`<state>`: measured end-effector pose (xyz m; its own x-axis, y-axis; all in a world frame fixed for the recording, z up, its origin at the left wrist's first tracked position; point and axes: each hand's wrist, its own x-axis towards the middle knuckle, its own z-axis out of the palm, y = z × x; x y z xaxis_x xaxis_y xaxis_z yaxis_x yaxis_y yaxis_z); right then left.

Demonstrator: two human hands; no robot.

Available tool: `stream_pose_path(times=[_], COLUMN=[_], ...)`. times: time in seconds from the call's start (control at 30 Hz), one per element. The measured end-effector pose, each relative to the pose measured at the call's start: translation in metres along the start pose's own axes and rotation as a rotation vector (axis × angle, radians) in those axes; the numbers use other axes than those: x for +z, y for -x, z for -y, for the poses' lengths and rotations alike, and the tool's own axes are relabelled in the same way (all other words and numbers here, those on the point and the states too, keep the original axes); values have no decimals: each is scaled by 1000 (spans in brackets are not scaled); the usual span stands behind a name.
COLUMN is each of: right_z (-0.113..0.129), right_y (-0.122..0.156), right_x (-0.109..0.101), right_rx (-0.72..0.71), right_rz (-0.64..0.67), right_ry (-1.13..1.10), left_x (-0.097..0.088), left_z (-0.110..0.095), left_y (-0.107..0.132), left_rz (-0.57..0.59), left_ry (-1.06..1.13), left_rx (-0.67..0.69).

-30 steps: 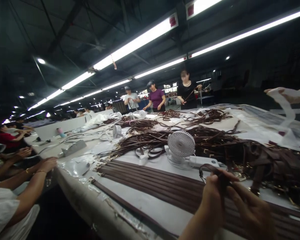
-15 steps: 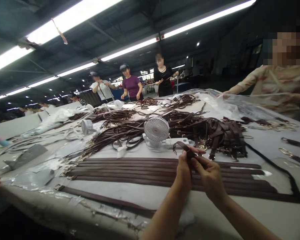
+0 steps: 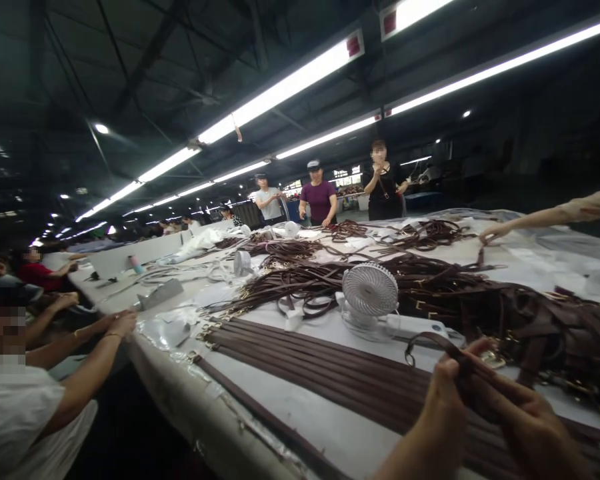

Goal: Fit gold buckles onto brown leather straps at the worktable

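My left hand (image 3: 445, 413) and my right hand (image 3: 525, 427) are close together at the bottom right, both pinching a dark brown leather strap (image 3: 453, 353). The strap bends up in a loop, and a small metal clasp (image 3: 409, 359) hangs at its end. Under my hands lie long brown leather straps (image 3: 330, 373) in parallel rows on the white-covered table (image 3: 260, 417). Just beyond them is a heap of brown straps with gold buckles (image 3: 535, 327). The lower part of my forearms lies outside the picture.
A small white desk fan (image 3: 370, 290) and a white power strip (image 3: 415, 327) stand beyond my hands. A co-worker's hand (image 3: 493, 231) reaches over the far right of the table. Seated people line the left side; several people stand at the far end.
My view has swung left, so the table and my hands sit further right and lower. My hands still hold the strap. The co-worker at right has stretched an arm across the table.
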<state>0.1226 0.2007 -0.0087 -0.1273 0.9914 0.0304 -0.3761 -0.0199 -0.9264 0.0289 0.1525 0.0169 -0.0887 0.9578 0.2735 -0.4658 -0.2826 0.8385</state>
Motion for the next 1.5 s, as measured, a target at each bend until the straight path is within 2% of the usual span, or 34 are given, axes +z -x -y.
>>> stream_pose_path(times=[0.1,0.23,0.37,0.53,0.8,0.9,1.1,1.3,1.4,1.5], right_z=[4,10,13,15,7,7,7,4,1,-1], right_y=[-1,1,1,8,12,15,7,4,4,5], right_x=[3,8,13,19,15,14,13,13,14,15], right_rx=[19,-76,-177,-184,-273,-245,-97,-106,-132,-136], right_rz=[-13,-3,42,15,-84,-107,-37,-8,-10,5], right_ry=[-12,-22,-15,-10,29,13,23,13,39,55], left_x=[-2,-5,-8,-6,6,11,4,-10,-9,-7], left_z=[-6,-10,-4,4,9,8,3,9,10,10], left_y=[-4,-11,-19,-19,-15,-7,-4,-13,-14,-12], left_rz=[-22,-26,-13,-49,80,99,-39,-68,-138,-205], left_ry=[1,62,133,135,113,73,89,241,367,389], left_rx=[19,-3,27,19,12,-14,36,19,-27,-52])
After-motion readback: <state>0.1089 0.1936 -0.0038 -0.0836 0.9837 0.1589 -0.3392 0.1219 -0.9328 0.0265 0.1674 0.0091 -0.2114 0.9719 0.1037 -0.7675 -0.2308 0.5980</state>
